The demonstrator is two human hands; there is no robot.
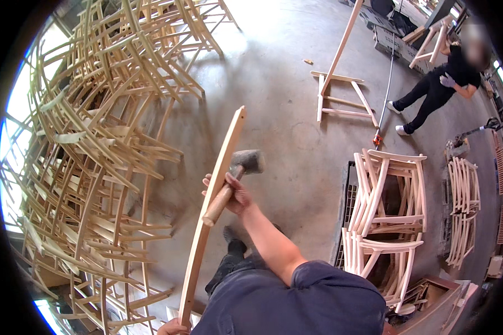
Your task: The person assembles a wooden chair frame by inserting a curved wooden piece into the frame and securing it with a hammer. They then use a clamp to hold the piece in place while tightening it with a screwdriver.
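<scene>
A long, pale wooden bar point(211, 206) slants across the middle of the view, its far end raised toward the stacked frames. My left hand point(174, 327), partly cut off by the lower edge, is closed round the near end of the bar. My right hand point(238, 196) grips a mallet point(222, 199) with a dark, blocky head and a wooden handle. Fingertips of that hand show beyond the bar's left side, so it also supports the bar near its middle. The mallet lies alongside the bar, its head pointing away from me.
Tall piles of wooden chair frames point(112, 139) fill the left. More frames point(388, 195) are stacked at the right beside a dark pallet point(346, 206). A single frame point(346, 100) stands on the floor ahead. A person in black point(439, 92) carries a frame at far right.
</scene>
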